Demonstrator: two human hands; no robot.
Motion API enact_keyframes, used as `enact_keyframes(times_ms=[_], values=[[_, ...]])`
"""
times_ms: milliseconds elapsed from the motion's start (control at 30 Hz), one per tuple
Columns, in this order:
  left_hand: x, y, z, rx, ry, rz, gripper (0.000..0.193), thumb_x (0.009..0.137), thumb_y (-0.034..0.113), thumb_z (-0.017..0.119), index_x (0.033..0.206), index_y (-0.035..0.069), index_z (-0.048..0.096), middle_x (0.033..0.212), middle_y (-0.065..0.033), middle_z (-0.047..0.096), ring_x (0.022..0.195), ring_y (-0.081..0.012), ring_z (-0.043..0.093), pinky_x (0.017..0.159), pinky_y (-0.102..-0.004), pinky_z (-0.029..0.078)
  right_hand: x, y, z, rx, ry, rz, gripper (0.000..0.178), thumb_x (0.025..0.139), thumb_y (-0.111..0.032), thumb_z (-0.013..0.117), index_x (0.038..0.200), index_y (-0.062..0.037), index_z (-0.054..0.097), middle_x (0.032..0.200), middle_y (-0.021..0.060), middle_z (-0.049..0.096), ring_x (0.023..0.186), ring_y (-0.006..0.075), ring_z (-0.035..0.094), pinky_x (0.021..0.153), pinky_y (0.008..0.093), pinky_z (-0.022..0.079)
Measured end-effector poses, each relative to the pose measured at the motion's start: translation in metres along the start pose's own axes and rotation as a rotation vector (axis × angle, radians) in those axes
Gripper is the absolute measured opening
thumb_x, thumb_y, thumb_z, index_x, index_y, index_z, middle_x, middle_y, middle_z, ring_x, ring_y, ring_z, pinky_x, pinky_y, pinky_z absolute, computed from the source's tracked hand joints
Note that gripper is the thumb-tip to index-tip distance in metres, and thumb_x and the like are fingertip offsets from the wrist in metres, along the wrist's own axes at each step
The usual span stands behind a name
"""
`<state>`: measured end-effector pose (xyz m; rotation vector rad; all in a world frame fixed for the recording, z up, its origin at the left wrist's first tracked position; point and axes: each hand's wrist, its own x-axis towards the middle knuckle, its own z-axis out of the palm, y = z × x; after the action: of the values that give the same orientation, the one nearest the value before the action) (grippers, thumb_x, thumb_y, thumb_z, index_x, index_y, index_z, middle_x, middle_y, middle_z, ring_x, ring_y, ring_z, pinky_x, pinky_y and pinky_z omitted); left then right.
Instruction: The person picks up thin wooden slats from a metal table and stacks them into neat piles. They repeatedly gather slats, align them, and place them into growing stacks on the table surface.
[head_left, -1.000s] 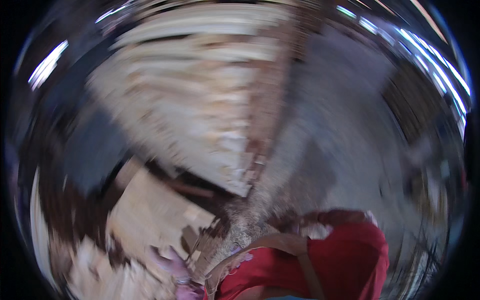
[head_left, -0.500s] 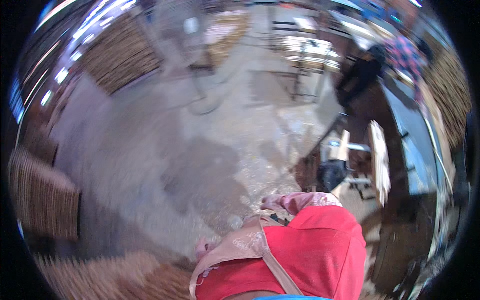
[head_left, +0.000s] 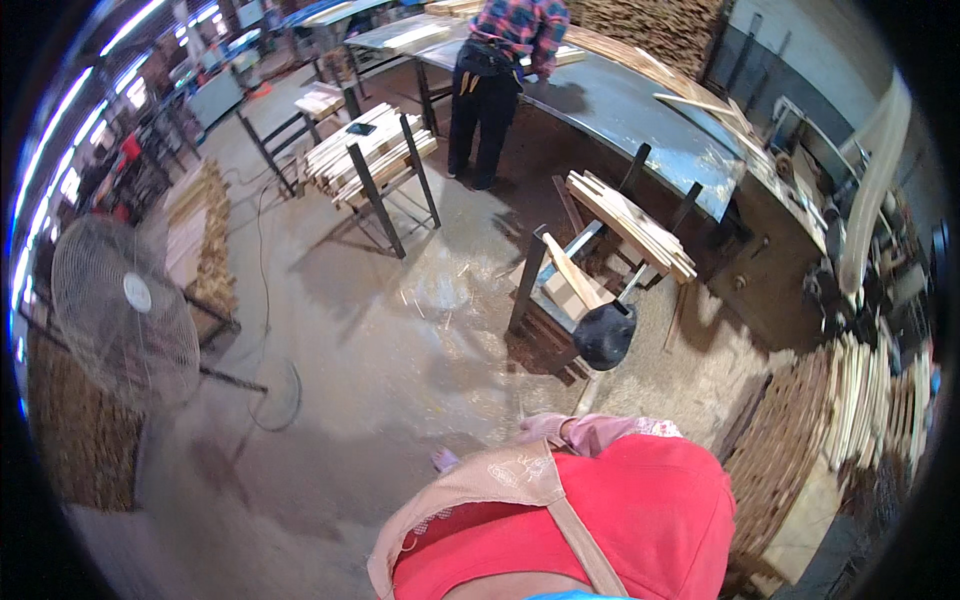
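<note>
My right hand (head_left: 545, 428) is in front of my body, below a pink sleeve cuff (head_left: 605, 432) and the red garment (head_left: 640, 500). Its fingers are small and indistinct, and I make out nothing held in it. Only a small part of my left hand (head_left: 445, 460) shows past the edge of the tan apron (head_left: 500, 478); its fingers are mostly hidden. Ahead of my right hand stands a dark metal rack (head_left: 527, 285) with light wooden strips (head_left: 635, 225) and a black rounded object (head_left: 605, 335) on its near corner.
A large floor fan (head_left: 125, 300) stands at left, its cord on the floor. Farther ahead, another rack holds wooden slats (head_left: 365, 150). A person in a plaid shirt (head_left: 518, 25) stands at a long metal-topped table (head_left: 620, 110). Stacked wood (head_left: 800, 440) lies at right.
My view has swung to the right. The person, table and racks now lie farther left, and the wood stack at right has come into view. Both hands stay close to my body.
</note>
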<state>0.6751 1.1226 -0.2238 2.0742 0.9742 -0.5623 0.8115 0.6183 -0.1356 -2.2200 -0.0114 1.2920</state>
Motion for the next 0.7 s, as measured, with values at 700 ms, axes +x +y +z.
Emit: enact_keyframes(times_ms=[700], values=[[0.291,0.547,0.066,0.576,-0.465,0.809,0.059,0.098,0.042,0.074,0.135,-0.002,0.068,0.132,-0.0255,0.073,0.125,-0.0361,0.069,0.107,-0.0426,0.051,0.053,-0.015,-0.155,0.526,0.584,0.167,0.058,0.096,-0.051,0.069,0.135,-0.0073,0.067,0.124,0.0235,0.075,0.118,0.0419,0.071,0.098,0.05,0.056]])
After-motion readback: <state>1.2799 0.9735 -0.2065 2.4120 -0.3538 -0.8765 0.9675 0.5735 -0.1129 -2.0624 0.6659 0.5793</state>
